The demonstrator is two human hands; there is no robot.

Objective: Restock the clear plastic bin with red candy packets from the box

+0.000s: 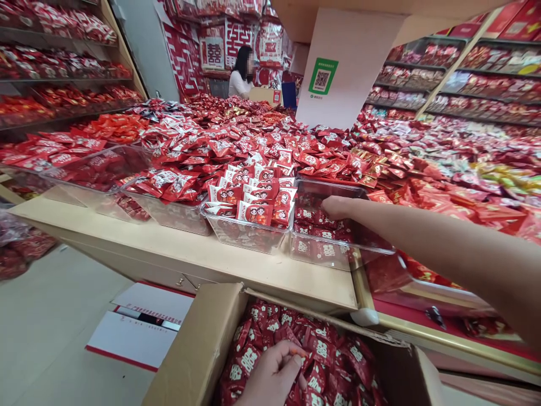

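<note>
My left hand [279,366] is inside an open cardboard box [198,338], over a heap of dark red wrapped packets [323,345] with pale double-happiness characters. Its thumb and fingers are curled together against the packets, and whatever is between them is hidden. Stretched out from the right, my right hand [335,207] reaches down into a clear plastic bin [321,258] on the counter. Matching dark red packets [305,215] lie in rows in that bin. The fingers of this hand are out of sight.
Left of it, another clear bin [247,237] holds red-and-white packets with cartoon figures. Mounds of wrapped packets [203,135] cover the display behind. A flattened white carton [135,327] lies on the floor. Beyond the display is a person [240,82] in white. Stocked shelves [59,79] line the sides.
</note>
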